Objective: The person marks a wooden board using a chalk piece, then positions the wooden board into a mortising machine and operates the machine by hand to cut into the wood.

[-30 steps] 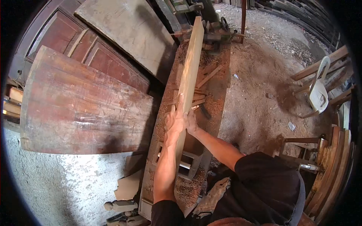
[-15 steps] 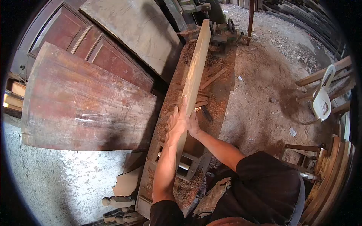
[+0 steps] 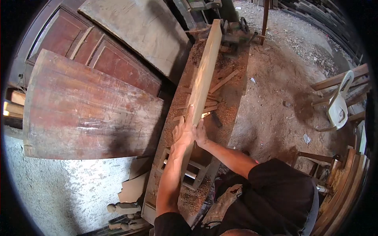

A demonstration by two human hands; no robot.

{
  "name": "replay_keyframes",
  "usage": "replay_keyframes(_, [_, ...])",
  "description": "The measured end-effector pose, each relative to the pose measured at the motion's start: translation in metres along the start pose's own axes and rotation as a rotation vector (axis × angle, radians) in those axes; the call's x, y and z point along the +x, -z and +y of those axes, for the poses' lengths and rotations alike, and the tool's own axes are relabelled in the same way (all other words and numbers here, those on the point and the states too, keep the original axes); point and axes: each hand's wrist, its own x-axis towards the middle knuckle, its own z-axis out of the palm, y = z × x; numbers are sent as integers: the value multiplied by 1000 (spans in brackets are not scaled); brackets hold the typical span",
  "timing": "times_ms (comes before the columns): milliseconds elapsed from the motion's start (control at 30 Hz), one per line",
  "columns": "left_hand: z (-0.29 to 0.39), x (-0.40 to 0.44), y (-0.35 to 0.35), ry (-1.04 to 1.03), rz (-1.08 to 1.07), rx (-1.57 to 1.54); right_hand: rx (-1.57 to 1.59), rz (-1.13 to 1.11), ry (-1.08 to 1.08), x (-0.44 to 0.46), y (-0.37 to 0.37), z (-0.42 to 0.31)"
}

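Observation:
A long, pale wooden plank point(image 3: 208, 67) runs up the bench, its far end near a machine at the back. My left hand point(image 3: 184, 133) is closed over the plank's top and left edge, one finger stretched along its upper face. Close beside it, my right hand point(image 3: 201, 134) grips the right side, its thumb up against the wood; its other fingers are mostly hidden. Under the plank's near part sits a wooden frame point(image 3: 201, 173) with a light rod across it. Thin wood strips point(image 3: 223, 81) and a dark-handled tool point(image 3: 215, 119) lie on the bench.
Sawdust and shavings cover the workbench point(image 3: 236, 106). A green machine point(image 3: 232, 37) stands at its far end. Large wooden panels point(image 3: 90, 110) lean along the left. To the right are a white plastic chair point(image 3: 338, 106) and several boards point(image 3: 342, 188).
My forearms and the near part of the plank have shifted slightly left. Both hands keep their hold, and the view has moved a little.

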Motion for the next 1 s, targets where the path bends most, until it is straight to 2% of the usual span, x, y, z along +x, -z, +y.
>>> replay_keyframes(67, [4,0,-1,-1,28,55,45,11,13,11,-11,35])
replay_keyframes(200, [6,9,-4,3,17,50,102,82,118,9,-5,29])
replay_keyframes(367, [28,35,9,38,-70,59,261,134,22,45,-8,54])
replay_keyframes(467, [38,51,5,61,-26,117,491,133,-136,42,12,12])
replay_keyframes(533, [45,60,12,62,-79,67,527,64,-338,59,30,-1])
replay_keyframes(567, [48,66,13,56,-81,80,333,-44,-671,63,54,-34])
replay_keyframes(667, [48,77,11,30,-60,87,514,109,-607,75,77,16])
replay_keyframes(700, [49,80,9,27,-47,94,377,183,-632,82,89,24])
replay_keyframes(800, [53,84,11,31,-41,102,393,191,-569,114,127,78])
replay_keyframes(867, [52,84,9,27,-21,106,135,304,-519,146,136,117])
replay_keyframes(1000, [45,84,0,2,42,129,-267,412,-404,144,153,51])
